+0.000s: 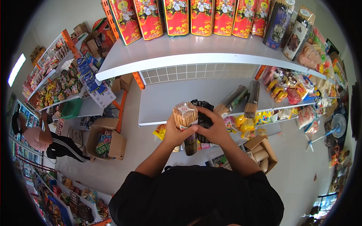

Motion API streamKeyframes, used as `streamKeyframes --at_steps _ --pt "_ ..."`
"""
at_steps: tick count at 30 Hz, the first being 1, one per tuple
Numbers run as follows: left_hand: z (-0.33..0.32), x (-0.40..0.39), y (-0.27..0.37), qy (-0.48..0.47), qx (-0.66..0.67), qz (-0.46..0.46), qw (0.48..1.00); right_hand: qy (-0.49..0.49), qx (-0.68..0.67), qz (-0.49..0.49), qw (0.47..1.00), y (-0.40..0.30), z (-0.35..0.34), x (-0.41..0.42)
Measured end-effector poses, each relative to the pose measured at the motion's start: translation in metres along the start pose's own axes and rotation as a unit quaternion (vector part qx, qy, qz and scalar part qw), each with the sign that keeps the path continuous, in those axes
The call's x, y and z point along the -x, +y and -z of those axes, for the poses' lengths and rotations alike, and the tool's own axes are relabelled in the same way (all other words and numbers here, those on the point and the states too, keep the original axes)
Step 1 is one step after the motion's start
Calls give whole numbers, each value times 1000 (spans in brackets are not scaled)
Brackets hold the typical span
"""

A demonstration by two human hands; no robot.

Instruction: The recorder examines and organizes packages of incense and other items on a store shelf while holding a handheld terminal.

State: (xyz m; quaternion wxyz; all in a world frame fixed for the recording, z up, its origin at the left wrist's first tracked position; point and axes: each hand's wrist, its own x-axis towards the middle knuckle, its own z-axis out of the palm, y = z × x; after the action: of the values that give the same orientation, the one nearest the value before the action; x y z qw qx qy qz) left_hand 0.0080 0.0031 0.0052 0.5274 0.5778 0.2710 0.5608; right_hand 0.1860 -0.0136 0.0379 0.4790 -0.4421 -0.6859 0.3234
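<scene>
Between my two hands I hold a bundle of thin sticks in clear wrap (185, 116), which looks like incense, with a white label on its upper end. My left hand (171, 135) grips its left side. On the right side, the fingers of my right hand (214, 127) curl around it, and both thumbs meet at the front. A black plastic bag (205, 117) shows behind the bundle, partly covered by my right hand; whether I touch it is hard to tell. Two similar stick bundles, one slanted (234, 97) and one straighter (252, 97), lie on the grey middle shelf (164, 96).
Red-and-yellow packages (176, 19) line the upper shelf (181, 49), whose front edge juts out above my hands. Bagged goods (288, 84) fill the right side. Open cartons stand on the floor at left (117, 144) and right (270, 158). Another person (39, 138) is at far left.
</scene>
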Motion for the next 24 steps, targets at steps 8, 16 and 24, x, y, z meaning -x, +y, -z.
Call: streamKeyframes --at_steps 8,16,24 --pt "22 15 -15 61 27 38 997 -58 -19 -3 998 28 -5 31" --pt "39 28 -15 74 1 24 997 67 -6 -175 982 79 9 91" --pt "39 10 -1 33 -34 -10 999 88 185 -121 971 48 21 51"
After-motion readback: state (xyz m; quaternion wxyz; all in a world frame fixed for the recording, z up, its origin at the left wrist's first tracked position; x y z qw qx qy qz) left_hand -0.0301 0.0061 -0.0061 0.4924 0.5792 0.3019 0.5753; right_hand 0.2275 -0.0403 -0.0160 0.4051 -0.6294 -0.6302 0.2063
